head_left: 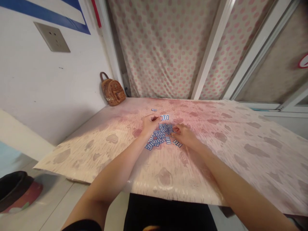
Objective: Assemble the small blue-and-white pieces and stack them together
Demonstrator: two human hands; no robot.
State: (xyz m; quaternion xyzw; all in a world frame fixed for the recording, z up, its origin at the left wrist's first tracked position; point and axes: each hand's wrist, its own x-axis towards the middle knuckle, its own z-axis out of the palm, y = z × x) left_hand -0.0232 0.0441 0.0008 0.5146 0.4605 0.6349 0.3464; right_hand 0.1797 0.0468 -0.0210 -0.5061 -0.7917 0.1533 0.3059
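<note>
My left hand (pixel 151 122) is closed in a pinch on the left end of a small blue-and-white card (pixel 165 117), just beyond a loose pile. That pile (pixel 157 136) consists of several small pieces with blue edges and white bars, overlapping on the tablecloth. At the right side of the pile is my right hand (pixel 185 134), its fingers curled together; whatever they hold is too small to make out. One piece (pixel 177 143) lies apart, just below my right hand. Farther back, a small group of similar pieces (pixel 154 110) rests on the cloth.
A patterned pink and cream cloth covers the table (pixel 163 176). At the back left corner stands a small brown backpack (pixel 113 91) against the wall. Behind the table hangs a dotted curtain (pixel 166 48). A dark-rimmed bin (pixel 20 192) is on the floor at left.
</note>
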